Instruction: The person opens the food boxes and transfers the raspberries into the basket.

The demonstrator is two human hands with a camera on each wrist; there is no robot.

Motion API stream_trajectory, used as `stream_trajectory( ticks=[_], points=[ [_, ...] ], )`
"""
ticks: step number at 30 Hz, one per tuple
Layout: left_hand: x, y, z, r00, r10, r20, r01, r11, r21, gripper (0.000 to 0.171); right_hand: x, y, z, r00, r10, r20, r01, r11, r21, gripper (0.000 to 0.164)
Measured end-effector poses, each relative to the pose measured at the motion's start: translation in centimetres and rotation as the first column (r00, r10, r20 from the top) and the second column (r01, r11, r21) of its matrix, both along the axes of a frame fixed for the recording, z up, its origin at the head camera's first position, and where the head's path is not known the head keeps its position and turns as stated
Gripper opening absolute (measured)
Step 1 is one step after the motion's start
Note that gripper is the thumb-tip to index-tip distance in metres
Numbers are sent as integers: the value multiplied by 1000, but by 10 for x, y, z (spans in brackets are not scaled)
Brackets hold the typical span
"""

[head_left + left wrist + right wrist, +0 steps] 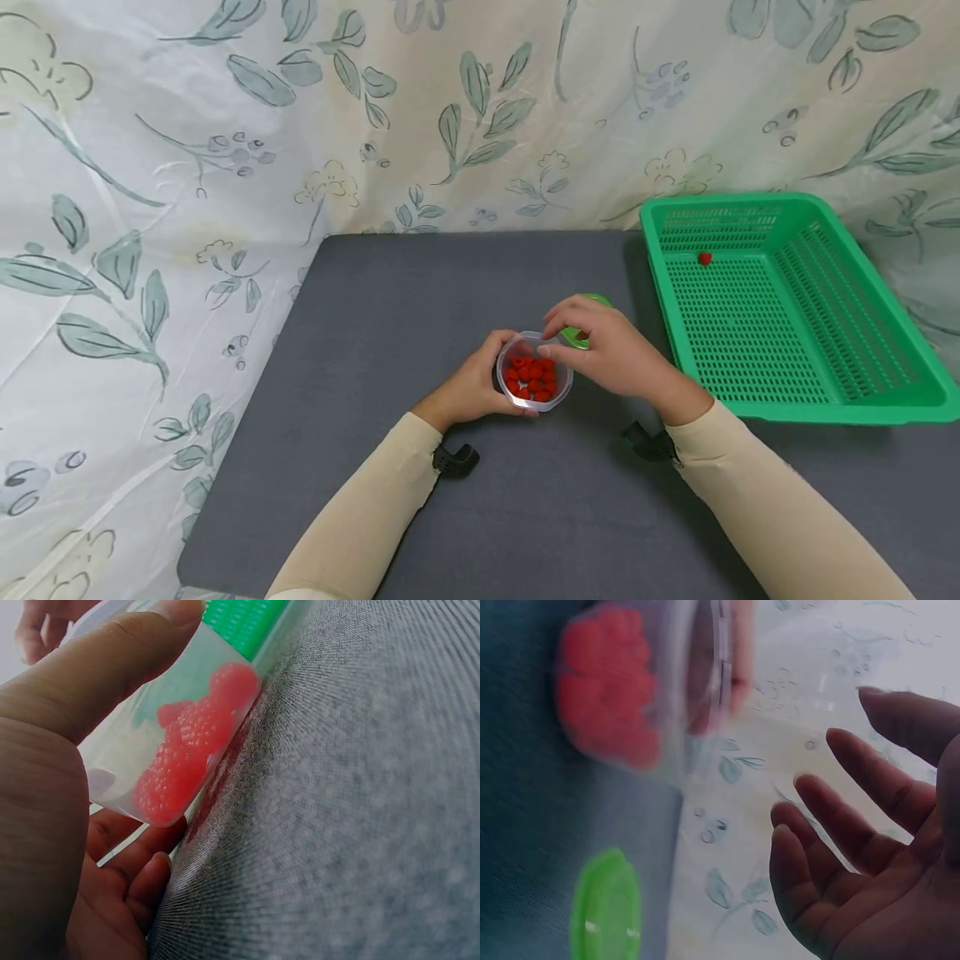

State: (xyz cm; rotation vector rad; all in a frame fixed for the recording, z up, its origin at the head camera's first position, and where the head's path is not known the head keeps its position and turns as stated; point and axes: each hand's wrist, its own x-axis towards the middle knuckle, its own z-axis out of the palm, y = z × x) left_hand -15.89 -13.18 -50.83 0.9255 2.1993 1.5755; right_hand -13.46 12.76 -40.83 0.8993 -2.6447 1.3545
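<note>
A clear plastic tub point(564, 395) with several red raspberries point(529, 379) in it stands near the middle of the table. My left hand point(471, 385) grips its side, thumb and fingers around the wall, as the left wrist view also shows. Over the tub's right rim hovers my right hand point(617, 354), fingers loosely bent. The right wrist view shows that hand point(877, 855) holding nothing, apart from the tub point(671, 697). A bright green lid point(606, 911) lies on the table beyond the right hand, which partly hides it in the head view.
To the right stands a large green plastic basket point(892, 292) with slotted walls. One raspberry point(705, 258) lies near its far left corner. The dark grey table point(405, 292) meets a floral curtain point(480, 125) at the back and left.
</note>
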Motion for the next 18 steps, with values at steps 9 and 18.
stream_trajectory(
  ticks=[9, 18],
  points=[
    [3, 4, 4, 1000, 21, 3, -21, 1000, -10, 101, -3, -9, -30, 997, -36, 63, 33, 998, 61, 9],
    [4, 4, 4, 999, 32, 20, -32, 999, -30, 101, -7, -23, -50, 996, -38, 87, 29, 994, 109, 8]
  ],
)
